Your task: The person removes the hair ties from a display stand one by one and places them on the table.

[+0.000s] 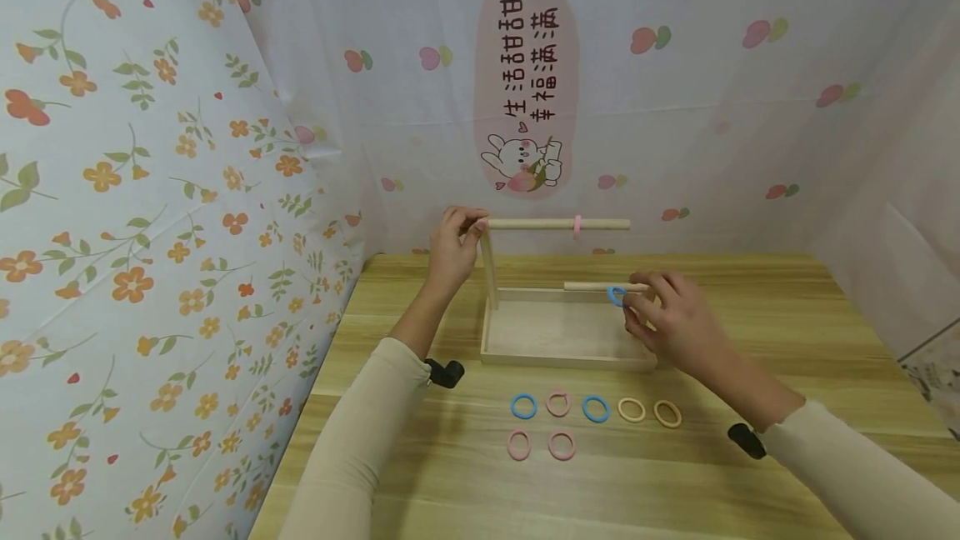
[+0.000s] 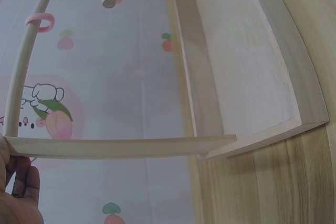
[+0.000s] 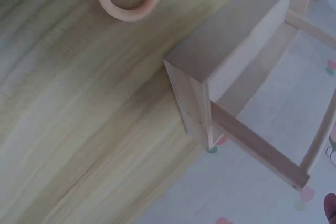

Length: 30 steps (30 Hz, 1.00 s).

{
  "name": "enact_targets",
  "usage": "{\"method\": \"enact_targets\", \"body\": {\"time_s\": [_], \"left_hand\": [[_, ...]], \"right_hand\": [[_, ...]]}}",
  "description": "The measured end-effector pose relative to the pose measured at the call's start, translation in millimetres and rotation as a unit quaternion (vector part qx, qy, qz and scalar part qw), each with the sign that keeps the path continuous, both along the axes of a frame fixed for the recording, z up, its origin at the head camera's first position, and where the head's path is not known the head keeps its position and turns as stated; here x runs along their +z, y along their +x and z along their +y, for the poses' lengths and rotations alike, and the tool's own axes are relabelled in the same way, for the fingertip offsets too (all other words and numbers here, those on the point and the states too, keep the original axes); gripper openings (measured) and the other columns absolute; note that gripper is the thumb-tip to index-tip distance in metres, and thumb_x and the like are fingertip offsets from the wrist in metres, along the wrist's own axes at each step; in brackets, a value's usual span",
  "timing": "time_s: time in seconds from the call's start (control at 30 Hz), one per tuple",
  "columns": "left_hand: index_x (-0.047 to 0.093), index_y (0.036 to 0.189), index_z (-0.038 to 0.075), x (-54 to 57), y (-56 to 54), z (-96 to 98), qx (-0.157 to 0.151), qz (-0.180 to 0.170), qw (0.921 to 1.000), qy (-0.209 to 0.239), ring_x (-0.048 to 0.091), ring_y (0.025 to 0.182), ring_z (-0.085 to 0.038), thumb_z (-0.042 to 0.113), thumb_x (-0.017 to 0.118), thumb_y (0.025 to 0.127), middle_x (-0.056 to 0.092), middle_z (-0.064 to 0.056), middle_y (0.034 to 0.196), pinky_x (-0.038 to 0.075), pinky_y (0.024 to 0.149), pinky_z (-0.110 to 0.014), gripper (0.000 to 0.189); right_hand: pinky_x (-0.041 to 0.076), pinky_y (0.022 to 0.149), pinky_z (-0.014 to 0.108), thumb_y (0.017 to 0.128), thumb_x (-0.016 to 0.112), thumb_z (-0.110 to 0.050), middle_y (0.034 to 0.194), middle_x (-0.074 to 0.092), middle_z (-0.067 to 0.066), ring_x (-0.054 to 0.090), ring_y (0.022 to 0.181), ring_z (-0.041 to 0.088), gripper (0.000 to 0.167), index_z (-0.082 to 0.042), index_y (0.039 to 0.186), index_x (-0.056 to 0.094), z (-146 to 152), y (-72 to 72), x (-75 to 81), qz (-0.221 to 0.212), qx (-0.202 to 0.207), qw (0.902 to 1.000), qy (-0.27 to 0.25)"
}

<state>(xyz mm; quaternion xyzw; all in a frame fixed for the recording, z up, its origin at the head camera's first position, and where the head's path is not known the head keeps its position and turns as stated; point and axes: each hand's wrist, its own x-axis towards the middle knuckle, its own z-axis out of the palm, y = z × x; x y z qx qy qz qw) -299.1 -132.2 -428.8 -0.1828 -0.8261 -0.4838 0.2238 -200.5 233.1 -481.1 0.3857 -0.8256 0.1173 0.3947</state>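
Note:
A pale wooden rack has a shallow tray point(image 1: 570, 355) with two posts, each bearing a sideways dowel. My left hand point(image 1: 453, 242) pinches the top corner of the tall left post point(image 2: 121, 147). From there the upper dowel point(image 1: 528, 224) runs right, with a pink ring point(image 1: 577, 227) hanging around it. My right hand point(image 1: 671, 319) is at the lower dowel point(image 1: 585, 286), fingers curled, with a blue ring point(image 1: 617, 297) at the fingertips. That ring overlaps the lower dowel in the head view. The short right post point(image 3: 257, 145) is mostly hidden behind my right hand there.
In front of the tray lie loose rings on the wooden table point(image 1: 442, 482): blue point(image 1: 524, 406), pink point(image 1: 562, 445) and cream point(image 1: 632, 410). A patterned cloth point(image 1: 420, 132) hangs right behind the rack, and a floral one point(image 1: 150, 273) stands along the left.

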Motion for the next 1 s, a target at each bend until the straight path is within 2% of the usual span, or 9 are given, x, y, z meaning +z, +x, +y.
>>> {"method": "enact_targets", "body": {"time_s": [0.33,0.43,0.63,0.83,1.0], "left_hand": [[0.075,0.125,-0.002,-0.8,-0.6,0.2,-0.001,0.007,1.0000,0.000,0.074,0.114,-0.036,0.018,0.068,0.108,0.069,-0.020,0.124,0.062,0.107,-0.043,0.027],[0.076,0.125,-0.002,-1.4,-1.0,0.2,0.002,0.012,0.9999,0.001,0.074,0.113,-0.036,0.018,0.068,0.109,0.069,-0.021,0.123,0.063,0.107,-0.044,0.026],[0.076,0.125,-0.002,-1.7,-1.4,0.8,0.006,0.011,0.9999,-0.002,0.074,0.113,-0.036,0.018,0.068,0.109,0.070,-0.021,0.123,0.063,0.106,-0.044,0.026],[0.076,0.125,-0.001,-0.9,-1.6,0.9,0.007,0.010,0.9999,-0.003,0.073,0.114,-0.035,0.019,0.068,0.109,0.070,-0.020,0.124,0.063,0.106,-0.042,0.027],[0.076,0.126,-0.001,0.2,-0.1,0.3,0.000,0.000,1.0000,0.001,0.073,0.115,-0.035,0.020,0.068,0.109,0.069,-0.019,0.124,0.062,0.106,-0.043,0.028]], "right_hand": [[0.055,0.074,0.054,0.115,0.050,-0.026,0.111,0.071,0.017,0.065,0.095,0.038,0.033,-0.010,0.099,0.074,-12.5,24.1,-17.8,0.050,0.038,0.9967,0.051],[0.055,0.076,0.052,0.117,0.047,-0.028,0.111,0.071,0.016,0.065,0.097,0.036,0.036,-0.012,0.099,0.074,-14.5,31.5,-22.2,0.046,0.040,0.9958,0.069],[0.057,0.079,0.047,0.118,0.042,-0.031,0.111,0.068,0.010,0.063,0.101,0.030,0.039,-0.016,0.103,0.075,-17.7,48.0,-32.1,-0.001,0.066,0.9928,0.100],[0.055,0.079,0.039,0.118,0.042,-0.026,0.107,0.062,0.005,0.056,0.095,0.023,0.035,-0.017,0.104,0.073,-21.3,59.1,-43.5,0.007,0.106,0.9850,0.136],[0.052,0.079,0.037,0.118,0.039,-0.025,0.106,0.058,0.002,0.052,0.097,0.021,0.038,-0.020,0.108,0.075,-22.0,67.7,-52.6,-0.007,0.139,0.9786,0.151]]}}
